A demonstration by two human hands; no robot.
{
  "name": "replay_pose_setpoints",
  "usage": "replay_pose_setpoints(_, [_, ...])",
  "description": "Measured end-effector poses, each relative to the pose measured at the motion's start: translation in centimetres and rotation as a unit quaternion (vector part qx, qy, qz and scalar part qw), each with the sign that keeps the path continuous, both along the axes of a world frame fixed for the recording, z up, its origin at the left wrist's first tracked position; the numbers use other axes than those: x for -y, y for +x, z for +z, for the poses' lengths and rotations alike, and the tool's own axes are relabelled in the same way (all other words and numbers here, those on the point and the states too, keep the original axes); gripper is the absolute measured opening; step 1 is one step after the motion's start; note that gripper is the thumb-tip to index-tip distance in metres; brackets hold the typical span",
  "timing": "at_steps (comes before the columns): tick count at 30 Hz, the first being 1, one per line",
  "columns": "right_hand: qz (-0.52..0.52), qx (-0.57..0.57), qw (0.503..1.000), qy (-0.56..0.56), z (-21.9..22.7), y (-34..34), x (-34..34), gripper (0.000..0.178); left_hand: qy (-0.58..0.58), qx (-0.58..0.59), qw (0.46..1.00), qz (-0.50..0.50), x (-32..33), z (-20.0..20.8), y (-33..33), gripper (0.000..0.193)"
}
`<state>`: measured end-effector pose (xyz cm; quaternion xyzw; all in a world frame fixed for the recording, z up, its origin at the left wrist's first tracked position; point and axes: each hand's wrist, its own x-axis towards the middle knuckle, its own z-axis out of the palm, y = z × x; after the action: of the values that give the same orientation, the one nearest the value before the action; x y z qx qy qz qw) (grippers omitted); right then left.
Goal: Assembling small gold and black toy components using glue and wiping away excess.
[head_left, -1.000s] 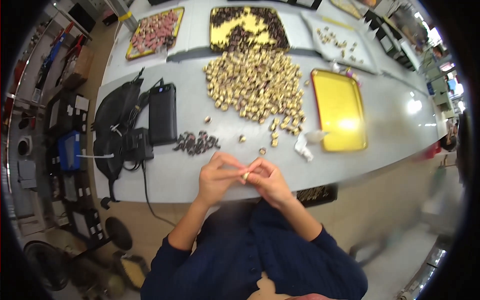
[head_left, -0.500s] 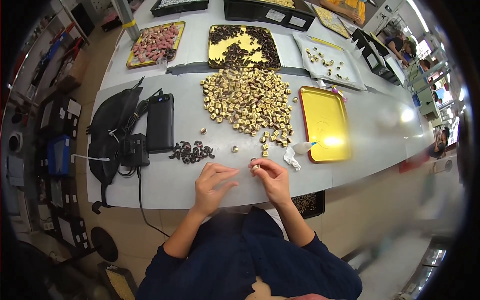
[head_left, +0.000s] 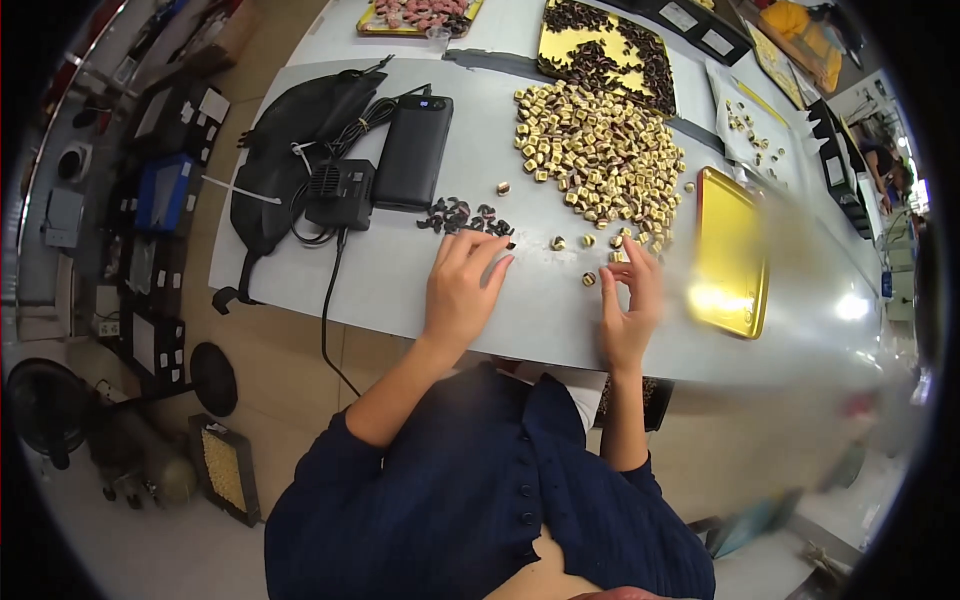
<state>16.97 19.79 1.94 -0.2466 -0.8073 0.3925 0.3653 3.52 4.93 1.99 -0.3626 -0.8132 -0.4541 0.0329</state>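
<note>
My left hand (head_left: 462,290) is over the near part of the table, beside a small pile of dark curved pieces (head_left: 470,215). One such small dark piece shows between the tips of its thumb and index finger. My right hand (head_left: 632,305) has its thumb and fingers apart and holds nothing. Just left of its thumb lies a small gold-and-dark cube (head_left: 589,279). More loose cubes, among them a gold cube (head_left: 557,243), lie between the hands and a large heap of gold-and-dark cubes (head_left: 595,150). The right fingers partly hide the heap's near edge.
A yellow tray of dark curved pieces (head_left: 610,55) stands behind the heap. At right is a bare gold tray (head_left: 730,255). A black power bank (head_left: 413,150), a charger (head_left: 340,193) and a black bag (head_left: 270,200) lie at left. A person in yellow (head_left: 805,45) is far right.
My hands have moved apart. The right has let go of the cube it held, and the left has come to the dark pieces and pinches one. The whole view has shifted.
</note>
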Motion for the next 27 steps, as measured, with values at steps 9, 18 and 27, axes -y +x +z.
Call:
replay_pose_setpoints(9, [-0.129,-0.131,0.983,0.013,-1.6,5.0,1.1,0.023,-0.028,-0.033,0.999,-0.025,-1.9,-1.0,-0.4,0.011])
replay_pose_setpoints(18, [-0.273,-0.055,0.957,0.081,-0.2,5.6,-1.7,0.049,0.133,0.155,0.961,-0.189,-1.8,-0.3,1.2,0.005])
replay_pose_setpoints(27, [-0.242,0.018,0.968,-0.058,-1.7,5.6,-4.9,0.031,0.230,0.548,0.739,-0.317,-1.3,-0.5,3.7,0.013])
